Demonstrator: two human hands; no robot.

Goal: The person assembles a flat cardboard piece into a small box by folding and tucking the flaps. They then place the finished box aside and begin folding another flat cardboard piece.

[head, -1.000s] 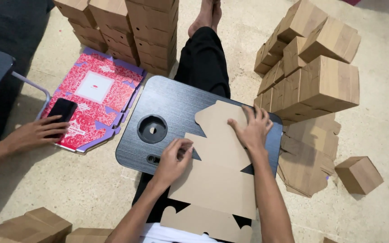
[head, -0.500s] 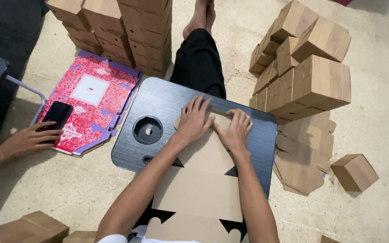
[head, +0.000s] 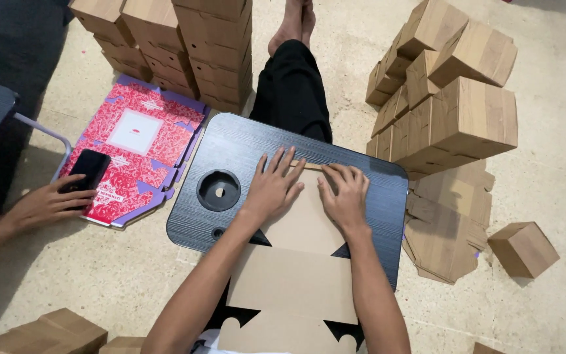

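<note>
**Tight on the right, open patches on the dark tray**

Both hands, left hand and right hand, press the flat brown cardboard blank on the black wood-grain lap tray. The tray's left part, around its round cup hole, lies bare. A heap of folded brown cardboard boxes crowds the right edge; stacked brown boxes block the far left.

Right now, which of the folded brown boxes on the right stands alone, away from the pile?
The small box at the far right, on the bare floor. It touches nothing, while the others are heaped together in the pile beside the black board.
</note>
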